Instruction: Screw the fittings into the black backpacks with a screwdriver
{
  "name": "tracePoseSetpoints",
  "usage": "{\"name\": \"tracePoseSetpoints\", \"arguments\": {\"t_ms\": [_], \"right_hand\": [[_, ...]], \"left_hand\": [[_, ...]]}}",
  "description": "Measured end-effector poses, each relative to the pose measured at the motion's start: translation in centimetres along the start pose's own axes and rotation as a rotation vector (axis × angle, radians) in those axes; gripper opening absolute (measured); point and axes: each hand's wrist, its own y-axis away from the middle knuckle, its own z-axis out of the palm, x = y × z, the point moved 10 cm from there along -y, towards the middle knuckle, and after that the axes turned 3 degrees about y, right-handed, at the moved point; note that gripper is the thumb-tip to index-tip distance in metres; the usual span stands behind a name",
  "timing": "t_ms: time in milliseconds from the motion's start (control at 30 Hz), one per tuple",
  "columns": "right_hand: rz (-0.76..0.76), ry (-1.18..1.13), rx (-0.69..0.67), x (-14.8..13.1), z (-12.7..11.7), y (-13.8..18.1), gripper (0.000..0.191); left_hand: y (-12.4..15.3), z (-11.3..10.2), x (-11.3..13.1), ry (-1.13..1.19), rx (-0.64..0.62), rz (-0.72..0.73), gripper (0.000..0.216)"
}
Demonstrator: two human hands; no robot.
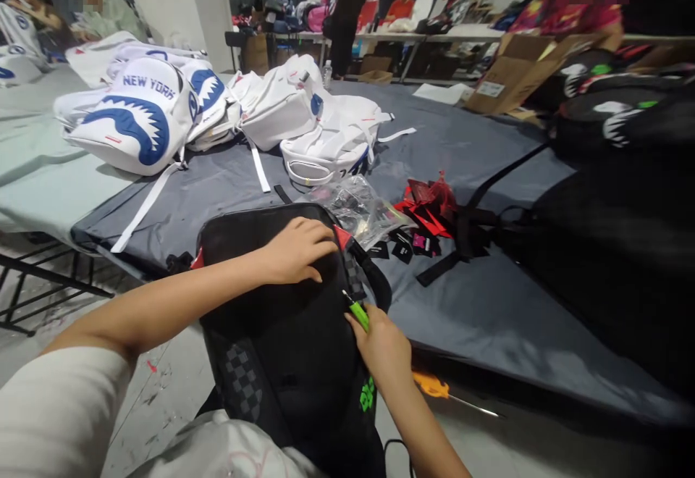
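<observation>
A black backpack (304,340) with grey checkered patches lies against my lap and the table edge. Across its upper part rests my left hand (301,250), open, the fingers spread over the black fabric. My right hand (383,344) is closed around a small green-handled tool (359,314) with a thin metal tip. That tip points up and left, just over the backpack's right side. Its exact kind is not clear. Near my right wrist is an orange-handled tool (431,384) with a long metal shaft; what supports it is hidden.
White backpacks (130,112) with blue shark-mouth prints are heaped at the far left. A clear plastic bag (355,206), red pieces (428,210) and black tags (402,248) lie on the grey-covered table (478,311). Black backpacks (613,195) fill the right; people work behind.
</observation>
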Motion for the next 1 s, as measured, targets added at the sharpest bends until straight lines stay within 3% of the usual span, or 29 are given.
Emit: {"name": "tracePoseSetpoints", "arguments": {"t_ms": [100, 167, 267, 433, 567, 700, 800, 900, 1000], "right_hand": [[0.013, -0.031, 0.088, 0.3, -0.1, 1.0, 0.033], [-0.008, -0.053, 0.170, 0.7, -0.3, 1.6, 0.030], [-0.089, -0.071, 0.310, 1.0, -0.9, 2.3, 0.027], [-0.242, -0.027, 0.528, 0.3, -3.5, 3.6, 0.026], [-0.441, -0.169, 0.710, -2.0, -7.9, 3.8, 0.022], [-0.794, -0.178, 0.629, -6.2, -9.1, 1.1, 0.018], [-1.015, -0.057, 0.529, -8.6, -8.4, -0.5, 0.026], [-1.079, 0.036, 0.368, -9.9, -7.1, -2.1, 0.020], [-1.112, 0.140, 0.310, -10.7, -6.5, -2.7, 0.012]], "left_hand": [[-3.1, 3.7, 1.4, -0.057, -0.194, 0.062, 0.059], [-3.4, 4.5, 1.4, -0.059, -0.225, 0.061, 0.058], [-1.8, 3.9, 1.8, 0.010, -0.101, 0.088, 0.047], [1.9, 2.5, 3.1, -0.026, 0.271, 0.127, 0.002], [2.3, 3.1, 3.4, 0.017, 0.309, 0.157, 0.005], [2.1, 3.0, 3.0, 0.032, 0.319, 0.148, 0.004], [2.2, 3.0, 2.8, 0.050, 0.330, 0.144, 0.005], [2.3, 3.3, 2.8, 0.054, 0.330, 0.156, 0.008], [2.1, 3.7, 2.6, 0.053, 0.313, 0.149, 0.011]]}}
